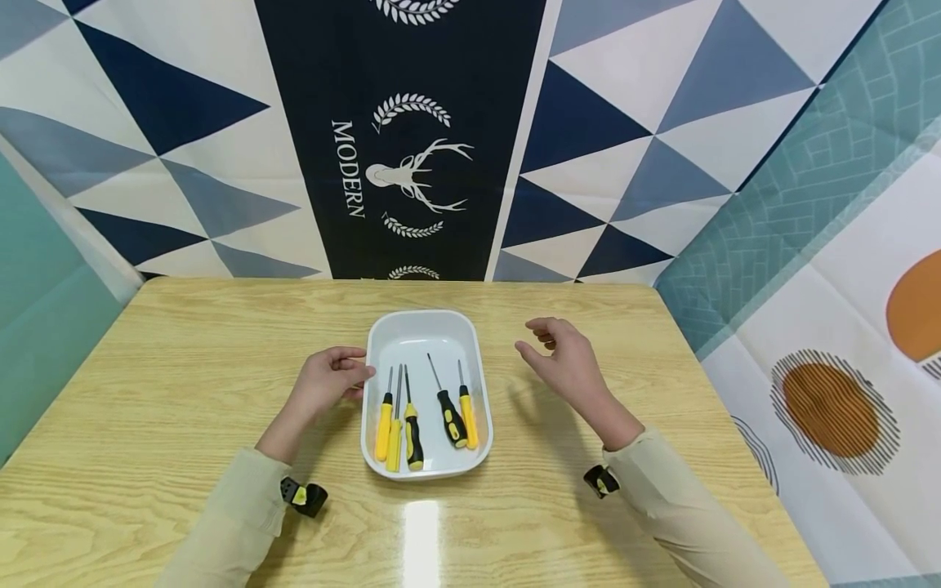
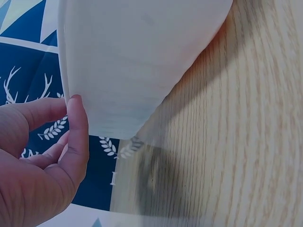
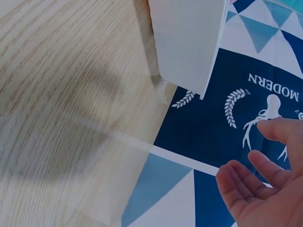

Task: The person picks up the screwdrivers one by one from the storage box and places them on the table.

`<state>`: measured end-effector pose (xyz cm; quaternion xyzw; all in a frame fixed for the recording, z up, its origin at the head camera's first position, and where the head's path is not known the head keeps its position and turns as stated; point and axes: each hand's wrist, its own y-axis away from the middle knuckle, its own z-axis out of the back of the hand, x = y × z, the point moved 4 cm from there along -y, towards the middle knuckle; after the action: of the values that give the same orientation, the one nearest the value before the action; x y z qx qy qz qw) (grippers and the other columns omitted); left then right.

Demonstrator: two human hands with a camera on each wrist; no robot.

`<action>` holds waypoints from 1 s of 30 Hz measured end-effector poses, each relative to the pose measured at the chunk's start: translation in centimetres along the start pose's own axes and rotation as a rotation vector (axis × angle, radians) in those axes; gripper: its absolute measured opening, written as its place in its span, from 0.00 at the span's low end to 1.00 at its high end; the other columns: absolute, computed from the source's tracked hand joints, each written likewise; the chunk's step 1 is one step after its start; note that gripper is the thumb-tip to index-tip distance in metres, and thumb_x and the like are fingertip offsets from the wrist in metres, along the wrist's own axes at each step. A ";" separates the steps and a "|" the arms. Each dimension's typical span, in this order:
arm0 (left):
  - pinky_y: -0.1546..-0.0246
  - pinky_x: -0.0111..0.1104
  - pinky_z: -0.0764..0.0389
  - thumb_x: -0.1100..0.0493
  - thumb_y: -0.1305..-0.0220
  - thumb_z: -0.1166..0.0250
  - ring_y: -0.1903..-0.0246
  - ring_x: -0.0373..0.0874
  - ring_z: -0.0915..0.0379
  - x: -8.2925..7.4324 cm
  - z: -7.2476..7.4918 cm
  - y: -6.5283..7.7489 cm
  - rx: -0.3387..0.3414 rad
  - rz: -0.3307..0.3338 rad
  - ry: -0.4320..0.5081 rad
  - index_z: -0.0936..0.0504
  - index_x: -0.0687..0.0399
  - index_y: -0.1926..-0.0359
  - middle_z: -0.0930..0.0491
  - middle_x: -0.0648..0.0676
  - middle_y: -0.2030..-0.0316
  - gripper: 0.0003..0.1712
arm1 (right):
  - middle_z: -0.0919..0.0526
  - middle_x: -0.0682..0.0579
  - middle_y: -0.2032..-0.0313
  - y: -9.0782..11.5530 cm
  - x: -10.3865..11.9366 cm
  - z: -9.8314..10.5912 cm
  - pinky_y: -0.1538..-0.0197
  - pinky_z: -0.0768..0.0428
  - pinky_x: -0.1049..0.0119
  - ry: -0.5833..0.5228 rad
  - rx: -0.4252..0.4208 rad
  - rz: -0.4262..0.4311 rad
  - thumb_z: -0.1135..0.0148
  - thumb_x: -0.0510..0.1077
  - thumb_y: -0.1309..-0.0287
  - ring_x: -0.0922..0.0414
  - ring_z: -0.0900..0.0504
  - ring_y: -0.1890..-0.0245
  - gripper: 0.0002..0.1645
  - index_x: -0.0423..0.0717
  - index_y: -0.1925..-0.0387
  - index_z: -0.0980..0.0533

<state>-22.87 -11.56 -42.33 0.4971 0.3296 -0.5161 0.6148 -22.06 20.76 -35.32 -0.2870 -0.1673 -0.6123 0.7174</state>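
A white rectangular tray (image 1: pixel 422 327) stands on the wooden table, holding several screwdrivers. Three lie along its left side: a yellow-handled one with a black collar (image 1: pixel 384 429), a plain yellow one (image 1: pixel 394 445) and a black-and-yellow one (image 1: pixel 414 441). Toward the right are a black-and-yellow screwdriver (image 1: pixel 452 420) and a yellow one with a black collar (image 1: pixel 468 418). My left hand (image 1: pixel 334 382) pinches the tray's left rim; in the left wrist view a finger (image 2: pixel 78 123) lies against its outer wall. Apart from the tray, my right hand (image 1: pixel 569 363) hovers to its right, fingers loosely bent and holding nothing.
The wooden table (image 1: pixel 220 343) extends around the tray on all sides. Behind it rises a patterned cloth backdrop (image 1: pixel 412 65) with triangles and a deer head. Another patterned cloth (image 1: pixel 809 327) borders the right, and a teal surface (image 1: pixel 44 327) the left.
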 end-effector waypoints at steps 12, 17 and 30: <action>0.64 0.32 0.14 0.62 0.39 0.37 0.72 0.37 0.23 -0.2 0.1 0.2 0.009 -0.005 0.020 0.30 0.65 0.41 0.24 0.60 0.58 0.25 | 0.21 0.44 0.54 0.3 0.6 0.1 0.49 0.19 0.54 -0.062 0.045 -0.048 0.37 0.50 0.43 0.48 0.21 0.54 0.23 0.41 0.50 0.24; 0.63 0.33 0.14 0.62 0.39 0.37 0.72 0.36 0.23 -0.2 0.0 0.3 0.017 -0.006 0.031 0.30 0.65 0.41 0.24 0.60 0.58 0.26 | 0.20 0.45 0.53 0.5 0.6 -0.2 0.49 0.19 0.55 -0.067 0.073 -0.064 0.37 0.51 0.43 0.50 0.21 0.55 0.22 0.43 0.50 0.24; 0.62 0.35 0.15 0.61 0.38 0.38 0.71 0.37 0.23 -0.2 0.0 0.3 0.015 0.004 0.019 0.30 0.65 0.41 0.24 0.60 0.57 0.26 | 0.20 0.47 0.53 0.9 1.2 -0.7 0.50 0.20 0.56 -0.088 0.104 -0.085 0.36 0.51 0.44 0.51 0.22 0.54 0.22 0.43 0.51 0.24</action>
<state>-22.64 -11.53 -42.08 0.5070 0.3305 -0.5126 0.6091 -21.04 19.50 -35.35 -0.2686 -0.2423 -0.6195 0.6967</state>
